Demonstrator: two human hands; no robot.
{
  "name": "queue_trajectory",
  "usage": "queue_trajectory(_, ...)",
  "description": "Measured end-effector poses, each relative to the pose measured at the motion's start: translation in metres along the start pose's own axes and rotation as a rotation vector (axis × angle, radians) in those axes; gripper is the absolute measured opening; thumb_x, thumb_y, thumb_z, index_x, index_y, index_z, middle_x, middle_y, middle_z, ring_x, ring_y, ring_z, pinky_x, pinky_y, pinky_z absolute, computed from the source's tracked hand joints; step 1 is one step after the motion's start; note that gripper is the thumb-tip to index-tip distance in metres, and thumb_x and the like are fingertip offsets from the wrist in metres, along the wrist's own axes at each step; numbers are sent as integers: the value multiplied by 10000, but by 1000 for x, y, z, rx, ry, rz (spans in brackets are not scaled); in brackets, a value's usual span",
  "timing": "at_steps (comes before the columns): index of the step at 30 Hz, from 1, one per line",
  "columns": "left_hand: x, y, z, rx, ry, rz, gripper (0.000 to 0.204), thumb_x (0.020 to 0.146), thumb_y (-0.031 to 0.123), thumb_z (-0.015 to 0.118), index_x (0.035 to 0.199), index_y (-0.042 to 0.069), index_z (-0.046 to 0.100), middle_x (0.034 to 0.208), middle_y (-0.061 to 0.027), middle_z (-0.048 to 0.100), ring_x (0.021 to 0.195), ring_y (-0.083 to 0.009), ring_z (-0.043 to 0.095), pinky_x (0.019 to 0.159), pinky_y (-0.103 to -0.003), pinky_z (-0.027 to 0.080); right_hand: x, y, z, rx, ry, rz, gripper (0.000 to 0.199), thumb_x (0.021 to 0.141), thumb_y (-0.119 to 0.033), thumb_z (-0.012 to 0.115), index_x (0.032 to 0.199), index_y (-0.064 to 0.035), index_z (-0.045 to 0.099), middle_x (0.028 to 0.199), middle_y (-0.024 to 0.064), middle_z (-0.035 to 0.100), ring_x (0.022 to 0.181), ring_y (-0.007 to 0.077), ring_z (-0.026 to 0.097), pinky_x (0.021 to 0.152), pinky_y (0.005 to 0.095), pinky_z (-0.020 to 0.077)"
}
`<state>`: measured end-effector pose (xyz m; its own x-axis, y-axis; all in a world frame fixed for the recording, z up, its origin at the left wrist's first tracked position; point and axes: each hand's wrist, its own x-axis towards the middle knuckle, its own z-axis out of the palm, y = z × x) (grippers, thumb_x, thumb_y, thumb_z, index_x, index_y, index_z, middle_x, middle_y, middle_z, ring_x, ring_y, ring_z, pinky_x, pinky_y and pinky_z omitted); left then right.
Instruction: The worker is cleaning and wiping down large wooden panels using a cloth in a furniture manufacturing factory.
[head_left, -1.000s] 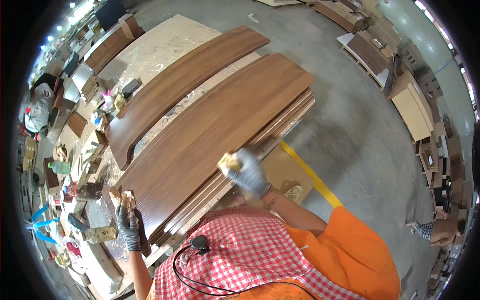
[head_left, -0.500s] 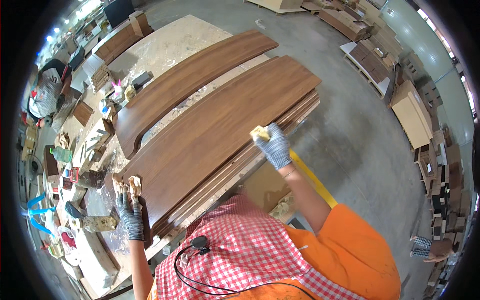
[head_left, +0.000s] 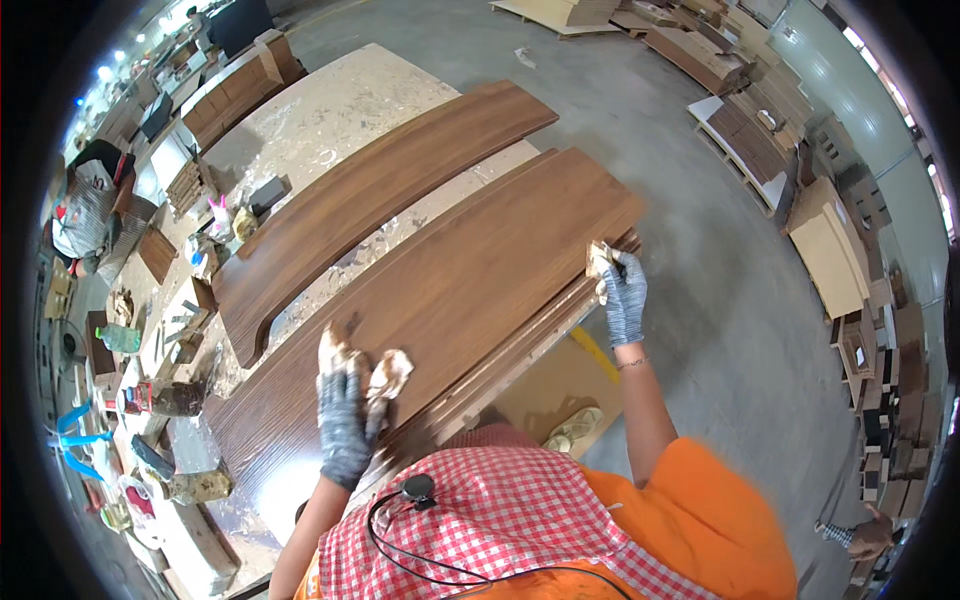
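Observation:
A brown wooden panel (head_left: 470,270) lies in front of me on top of similar stacked boards (head_left: 490,372). My left hand (head_left: 345,420), in a grey knit glove with pale, stained fingertips, rests on the panel's near-left part. Its thumb side grips a crumpled, brown-stained rag (head_left: 391,374). At the panel's near-right corner, my right hand (head_left: 626,300), also gloved, pinches a stained whitish rag (head_left: 599,262) against the edge. Beyond lies a second brown panel (head_left: 400,175) with a curved outline, which neither hand touches.
The paint-spattered worktable (head_left: 345,95) carries a bottle of dark liquid (head_left: 175,398), a green-tinted bottle (head_left: 118,338) and wood offcuts along its left side. A long carton (head_left: 240,88) stands at the far left. Stacked boards on a pallet (head_left: 745,145) line the floor at right.
My left hand has moved right and inward from the panel's left end with its rag. My right hand has slid right along the near edge to the corner. The panel appears shifted.

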<state>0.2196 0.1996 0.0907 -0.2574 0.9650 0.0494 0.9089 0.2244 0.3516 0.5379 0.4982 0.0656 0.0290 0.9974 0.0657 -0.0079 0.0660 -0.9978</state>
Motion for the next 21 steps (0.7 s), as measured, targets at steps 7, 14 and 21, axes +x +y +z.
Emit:
queue_trajectory(7,119,89,39,-118,65,206,626,841,305,578,1357,2,396,1328,-263,418,1295,-424,334,1134,-489,184,143,-26,40,-153,-238,4,264,876,-228,651,1080,-61,664,812,-56,633,599,5,474,477,165,366)
queue_trajectory(14,93,60,29,-161,63,-62,639,854,341,597,1381,38,400,1416,-226,377,1359,-381,291,1144,-498,148,279,-16,74,-683,-392,-25,261,830,-278,686,940,-43,698,776,1,686,654,43,587,553,200,440)
queue_trajectory(21,-28,-54,24,-136,450,-483,531,919,249,536,1359,-21,412,1411,-158,430,1333,-301,354,1110,-398,241,275,-21,103,-1018,-436,-213,268,690,-270,753,725,-15,678,669,94,676,607,168,623,605,318,482)
